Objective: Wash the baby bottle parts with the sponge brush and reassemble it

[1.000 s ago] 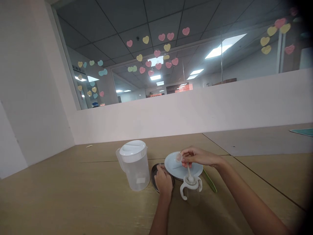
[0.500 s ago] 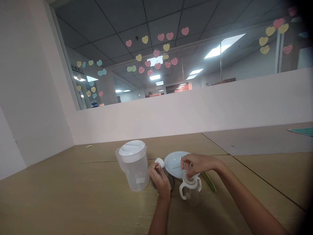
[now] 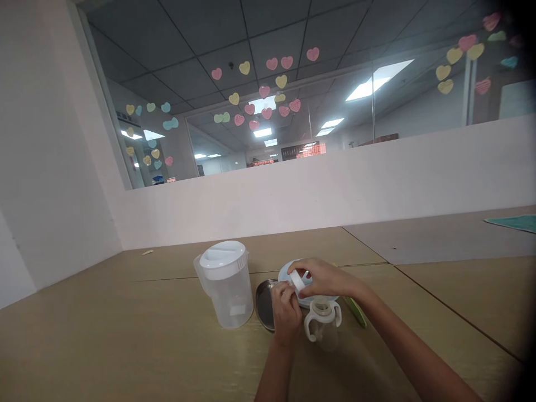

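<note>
My right hand [image 3: 324, 277] pinches a white bottle cap [image 3: 297, 281] between thumb and fingers, tilted on its side. Up against the cap's left side, my left hand [image 3: 287, 310] has its fingers closed; a small pale bit shows at their tips, too small to name. Just below my right hand stands a clear baby bottle [image 3: 325, 332] with two white handles, upright, its mouth uncovered. A pale blue plate [image 3: 285, 271] lies behind the hands, partly hidden by them. Beside my left hand is a dark round metal dish [image 3: 263, 304].
A translucent pitcher [image 3: 232, 301] with a white lid stands left of the dish. Right of the bottle lies a green long-handled utensil [image 3: 355, 311], partly hidden. A teal cloth [image 3: 513, 222] rests at the far right of the table. A white wall [image 3: 234, 204] with a window rises behind.
My right hand has moved left from the bottle's mouth to the white cap. My left hand has turned and shifted slightly right, and the cap is now between both hands.
</note>
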`<state>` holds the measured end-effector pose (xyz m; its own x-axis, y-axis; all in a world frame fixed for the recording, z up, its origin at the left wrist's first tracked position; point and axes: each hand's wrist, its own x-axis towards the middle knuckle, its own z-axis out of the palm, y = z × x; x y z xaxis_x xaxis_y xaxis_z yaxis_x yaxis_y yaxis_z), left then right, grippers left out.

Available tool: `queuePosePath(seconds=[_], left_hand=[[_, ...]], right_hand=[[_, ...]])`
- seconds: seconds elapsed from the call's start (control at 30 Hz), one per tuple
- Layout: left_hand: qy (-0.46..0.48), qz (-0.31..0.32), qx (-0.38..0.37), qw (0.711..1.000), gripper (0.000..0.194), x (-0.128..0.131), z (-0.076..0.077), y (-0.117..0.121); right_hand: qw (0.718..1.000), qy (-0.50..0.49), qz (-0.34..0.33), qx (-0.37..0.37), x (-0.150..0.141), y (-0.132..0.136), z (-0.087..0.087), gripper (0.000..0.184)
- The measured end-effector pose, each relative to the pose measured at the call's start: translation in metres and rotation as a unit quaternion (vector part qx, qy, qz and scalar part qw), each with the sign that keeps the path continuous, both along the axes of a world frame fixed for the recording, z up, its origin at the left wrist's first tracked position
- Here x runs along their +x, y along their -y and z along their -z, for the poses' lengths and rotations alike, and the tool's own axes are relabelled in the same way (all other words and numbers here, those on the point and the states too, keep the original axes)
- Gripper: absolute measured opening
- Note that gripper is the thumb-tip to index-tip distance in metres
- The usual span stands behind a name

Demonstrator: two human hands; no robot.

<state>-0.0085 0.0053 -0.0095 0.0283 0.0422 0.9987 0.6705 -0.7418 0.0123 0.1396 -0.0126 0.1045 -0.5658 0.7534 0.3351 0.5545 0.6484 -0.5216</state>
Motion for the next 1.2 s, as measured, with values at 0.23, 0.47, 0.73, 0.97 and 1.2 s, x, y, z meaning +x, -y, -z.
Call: queuePosePath(seconds=[0.23, 0.47, 0.73, 0.97, 1.2], left_hand=[[0.132, 0.040, -0.098, 0.986, 0.040, -0.001, 0.014, -0.008], [0.199, 0.054, -0.150, 0.967, 0.039, 0.000, 0.006, -0.007], [0.170, 0.061, -0.172, 0.968, 0.031, 0.006, -0.009, 0.004], [0.177, 0.106, -0.227, 0.952, 0.027, 0.005, -0.013, 0.003], [0.162, 0.143, -0.283, 0.935, 0.021, 0.003, -0.016, -0.001]], right_hand=[[0.994, -0.008, 0.055, 0.090, -0.025, 0.012, 0.009, 0.031], [0.989, -0.050, 0.093, 0.106, -0.034, 0.007, 0.009, 0.023], [0.980, -0.103, 0.144, 0.093, -0.027, 0.000, 0.008, 0.031], [0.980, -0.074, 0.159, 0.097, -0.024, -0.001, 0.005, 0.026], [0.979, 0.001, 0.170, 0.110, -0.018, 0.011, -0.001, 0.013]])
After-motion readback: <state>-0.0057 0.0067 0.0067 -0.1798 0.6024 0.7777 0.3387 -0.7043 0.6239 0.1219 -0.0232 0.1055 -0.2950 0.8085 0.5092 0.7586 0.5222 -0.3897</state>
